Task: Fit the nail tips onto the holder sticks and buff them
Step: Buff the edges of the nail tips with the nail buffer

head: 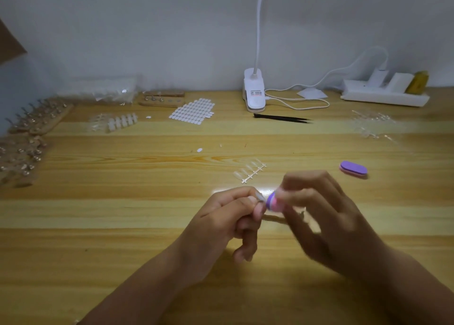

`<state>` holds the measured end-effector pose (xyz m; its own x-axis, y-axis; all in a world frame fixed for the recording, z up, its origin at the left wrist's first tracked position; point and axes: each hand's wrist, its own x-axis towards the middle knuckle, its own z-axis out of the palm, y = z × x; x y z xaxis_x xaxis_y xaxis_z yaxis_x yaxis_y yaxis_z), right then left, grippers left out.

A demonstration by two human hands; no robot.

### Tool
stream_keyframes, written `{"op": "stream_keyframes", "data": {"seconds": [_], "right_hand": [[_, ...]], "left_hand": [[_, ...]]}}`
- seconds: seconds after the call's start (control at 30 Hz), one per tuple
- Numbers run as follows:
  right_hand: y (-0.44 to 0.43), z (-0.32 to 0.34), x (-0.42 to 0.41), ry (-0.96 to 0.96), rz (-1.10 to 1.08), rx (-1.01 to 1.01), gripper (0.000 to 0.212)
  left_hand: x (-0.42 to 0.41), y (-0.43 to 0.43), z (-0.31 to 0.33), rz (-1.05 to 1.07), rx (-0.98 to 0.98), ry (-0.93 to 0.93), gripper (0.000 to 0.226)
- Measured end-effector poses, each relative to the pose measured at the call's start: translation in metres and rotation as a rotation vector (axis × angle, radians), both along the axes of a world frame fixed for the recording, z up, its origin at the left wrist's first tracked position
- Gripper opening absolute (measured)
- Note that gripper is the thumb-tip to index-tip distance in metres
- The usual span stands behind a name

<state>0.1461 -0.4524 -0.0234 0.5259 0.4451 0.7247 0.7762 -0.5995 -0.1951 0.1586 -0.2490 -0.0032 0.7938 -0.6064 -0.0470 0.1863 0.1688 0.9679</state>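
Wood surface (pixel 122 226) below; your L hand (pixel 228 216) pinches 1 clear nail tip (pixel 260 196), R hand (pixel 319 214) grips purple buffer (pixel 272 201) against it.

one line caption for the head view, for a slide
Left hand pinches a nail tip; right hand holds a purple buffer against it over a wooden table.

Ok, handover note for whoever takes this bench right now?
Left hand pinches a clear nail tip, seemingly on a holder stick. Right hand grips a purple-pink buffer held against that tip.
Strip of loose tips lies just beyond the hands; second buffer to the right; stick racks far left, too blurred to count finished ones.
Done: one tip under buffing. Left: finish it, then probably fit and buff the strip.
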Motion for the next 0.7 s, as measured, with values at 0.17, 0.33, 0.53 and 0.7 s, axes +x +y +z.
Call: {"op": "stream_keyframes", "data": {"seconds": [0.17, 0.33, 0.53, 0.7], "right_hand": [[0.006, 0.004, -0.007, 0.012, 0.019, 0.154, 0.023], [-0.005, 0.002, 0.001, 0.017, -0.046, 0.013, 0.023], [0.003, 0.003, -0.004, 0.045, 0.008, 0.077, 0.026], [-0.003, 0.004, 0.003, 0.067, -0.127, 0.025, 0.021]], "left_hand": [[-0.003, -0.002, -0.001, 0.012, 0.027, -0.015, 0.025], [-0.001, 0.000, -0.001, -0.008, 0.026, -0.020, 0.025], [0.001, 0.002, -0.010, 0.220, 0.303, -0.510, 0.020], [0.000, 0.000, -0.011, 0.327, 0.432, -0.589, 0.017]]}}
